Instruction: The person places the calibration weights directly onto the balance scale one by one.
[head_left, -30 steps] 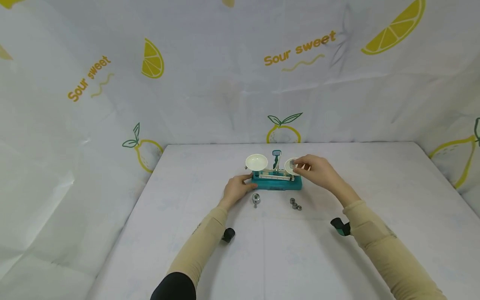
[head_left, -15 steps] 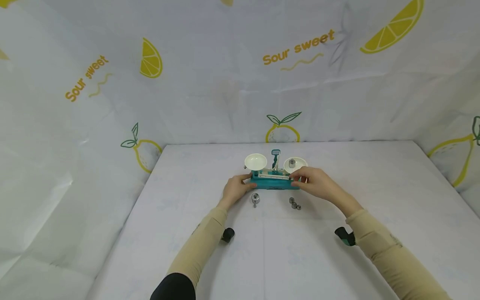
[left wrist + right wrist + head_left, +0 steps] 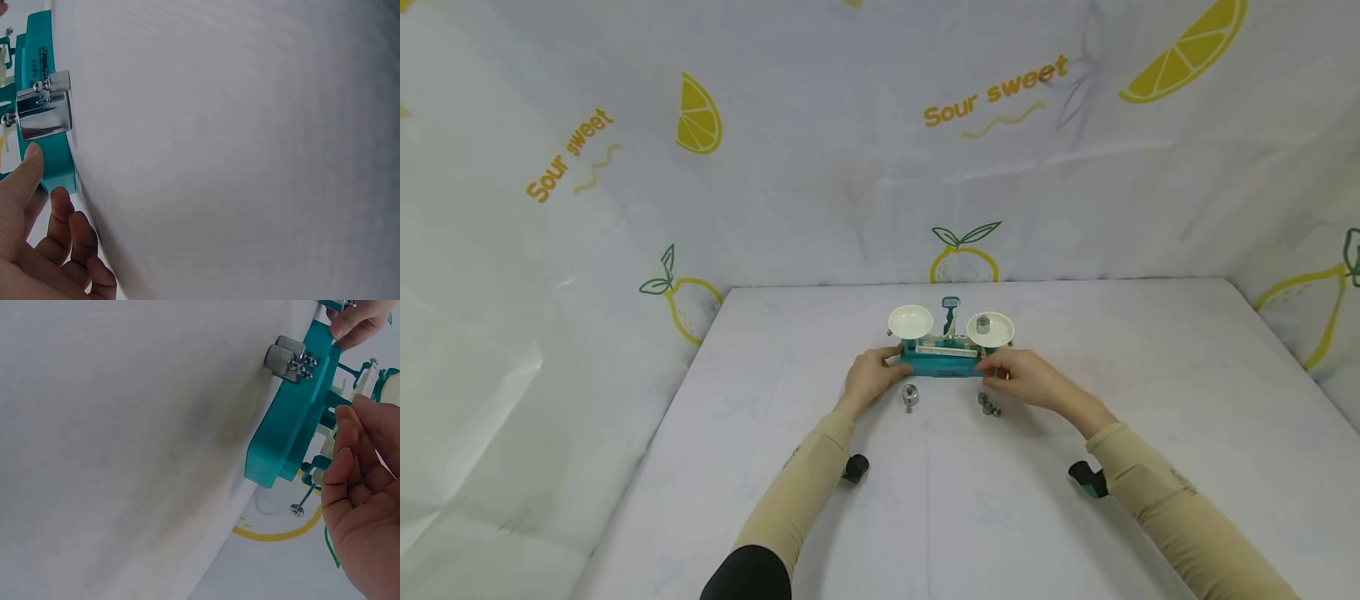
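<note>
A teal balance scale [image 3: 942, 365] with two white pans stands on the table. My left hand [image 3: 868, 379] grips the left end of its base, thumb on the front face in the left wrist view. My right hand [image 3: 1018, 377] is close in front of the right end, fingers loosely curled, thumb and index tips near each other with nothing visible between them. A metal weight [image 3: 983, 323] sits in the right pan [image 3: 1000, 337]; the left pan [image 3: 911, 322] holds nothing. A large metal weight [image 3: 44, 119] with a smaller weight [image 3: 60, 81] stands before the base.
Several small weights [image 3: 988, 408] stand in front of the scale, just below the right hand. A white lemon-printed sheet [image 3: 827, 183] hangs behind the white table [image 3: 925, 500]. Dark wrist-worn devices [image 3: 1088, 479] stick out beside both forearms.
My right hand has left the weight in the right pan and come down toward the front of the base. My left hand stays at the scale's left end.
</note>
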{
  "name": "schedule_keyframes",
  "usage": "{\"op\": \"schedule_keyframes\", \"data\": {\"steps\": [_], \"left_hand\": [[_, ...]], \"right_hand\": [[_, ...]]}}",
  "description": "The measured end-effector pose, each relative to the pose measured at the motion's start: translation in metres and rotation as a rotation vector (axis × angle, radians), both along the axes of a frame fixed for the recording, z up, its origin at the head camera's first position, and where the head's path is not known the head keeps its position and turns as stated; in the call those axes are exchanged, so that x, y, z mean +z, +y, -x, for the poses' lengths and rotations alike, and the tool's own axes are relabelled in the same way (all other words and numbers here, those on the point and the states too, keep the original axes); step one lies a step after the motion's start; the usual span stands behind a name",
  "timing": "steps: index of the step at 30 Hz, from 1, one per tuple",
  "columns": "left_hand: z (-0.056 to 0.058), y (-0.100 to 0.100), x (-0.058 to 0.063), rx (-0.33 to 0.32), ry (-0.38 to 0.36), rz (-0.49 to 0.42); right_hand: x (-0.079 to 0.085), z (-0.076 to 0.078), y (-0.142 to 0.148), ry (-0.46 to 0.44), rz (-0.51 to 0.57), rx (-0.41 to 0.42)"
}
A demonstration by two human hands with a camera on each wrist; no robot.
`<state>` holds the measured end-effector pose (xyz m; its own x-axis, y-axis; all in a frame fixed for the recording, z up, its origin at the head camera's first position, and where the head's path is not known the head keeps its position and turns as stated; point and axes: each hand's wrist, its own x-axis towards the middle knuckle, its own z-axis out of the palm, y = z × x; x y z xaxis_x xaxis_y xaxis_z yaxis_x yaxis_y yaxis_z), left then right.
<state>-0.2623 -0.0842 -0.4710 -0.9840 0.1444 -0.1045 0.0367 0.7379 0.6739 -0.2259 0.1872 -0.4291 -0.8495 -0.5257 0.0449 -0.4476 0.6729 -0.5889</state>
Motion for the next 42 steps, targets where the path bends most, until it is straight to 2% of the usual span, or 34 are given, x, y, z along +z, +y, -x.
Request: {"op": "schedule_keyframes", "data": {"steps": [6, 24, 42], "left_hand": [[0.0, -0.001, 0.001, -0.003, -0.002, -0.007], [0.0, -0.001, -0.002, -0.007, 0.005, -0.011], [0.001, -0.001, -0.002, -0.011, 0.01, -0.011]], "right_hand": [[-0.008, 0.004, -0.001, -0.059, -0.046, 0.023], [-0.017, 0.009, -0.003, -0.139, -0.14, 0.1], [-0.017, 0.007, -0.004, -0.137, -0.151, 0.055]]}}
